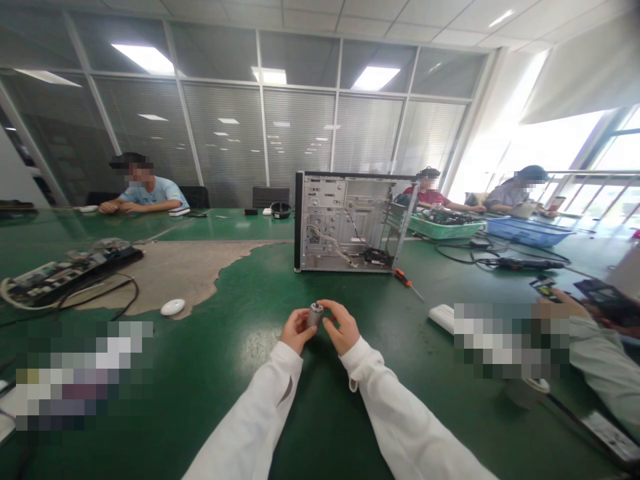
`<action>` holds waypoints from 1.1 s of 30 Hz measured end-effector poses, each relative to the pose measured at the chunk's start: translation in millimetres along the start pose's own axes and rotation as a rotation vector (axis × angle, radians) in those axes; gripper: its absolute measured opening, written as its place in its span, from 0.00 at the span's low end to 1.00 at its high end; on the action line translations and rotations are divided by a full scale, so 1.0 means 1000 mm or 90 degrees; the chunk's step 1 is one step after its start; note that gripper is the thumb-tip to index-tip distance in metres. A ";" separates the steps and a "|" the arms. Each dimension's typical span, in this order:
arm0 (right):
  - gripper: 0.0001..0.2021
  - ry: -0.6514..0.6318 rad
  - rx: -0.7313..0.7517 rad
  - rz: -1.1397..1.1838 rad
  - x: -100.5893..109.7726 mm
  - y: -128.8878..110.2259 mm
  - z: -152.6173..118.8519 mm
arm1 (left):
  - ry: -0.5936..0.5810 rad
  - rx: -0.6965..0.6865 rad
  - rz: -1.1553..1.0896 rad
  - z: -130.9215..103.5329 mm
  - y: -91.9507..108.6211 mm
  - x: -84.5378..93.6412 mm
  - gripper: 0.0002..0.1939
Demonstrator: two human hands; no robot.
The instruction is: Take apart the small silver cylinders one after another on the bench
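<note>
A small grey metal cylinder is pinched between both of my hands above the green table. My left hand grips it from the left side. From the right, my right hand curls its fingers over it. Both of my arms wear white sleeves. Behind the hands, about an arm's length away, stands an open computer case with loose wires inside. An orange-handled screwdriver lies on the table at the case's right front corner.
A white mouse lies at left by a worn tan patch. A circuit board with cables sits far left. A co-worker's sleeve and hand are at right beside black devices. Other people sit at the far side near green and blue baskets.
</note>
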State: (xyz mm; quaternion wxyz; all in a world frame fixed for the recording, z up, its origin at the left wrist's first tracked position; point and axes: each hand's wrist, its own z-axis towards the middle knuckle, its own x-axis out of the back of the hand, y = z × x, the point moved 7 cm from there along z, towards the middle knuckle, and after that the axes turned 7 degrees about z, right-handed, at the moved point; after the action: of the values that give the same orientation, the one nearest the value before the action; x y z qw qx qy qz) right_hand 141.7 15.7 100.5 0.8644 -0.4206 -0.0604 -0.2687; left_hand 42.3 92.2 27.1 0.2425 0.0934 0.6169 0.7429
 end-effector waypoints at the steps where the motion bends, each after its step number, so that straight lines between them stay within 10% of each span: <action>1: 0.19 0.002 -0.005 0.004 0.001 0.000 0.000 | -0.007 0.005 -0.007 0.001 -0.001 0.000 0.21; 33: 0.17 0.046 -0.341 0.494 -0.022 0.059 -0.006 | -0.047 0.216 -0.227 -0.012 -0.011 -0.016 0.19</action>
State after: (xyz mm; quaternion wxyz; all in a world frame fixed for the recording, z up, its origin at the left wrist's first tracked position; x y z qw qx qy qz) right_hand 152.8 50.0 48.1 0.7637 -0.6104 0.2031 0.0536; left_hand 53.4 75.6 16.6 0.3727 0.0494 0.7304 0.5702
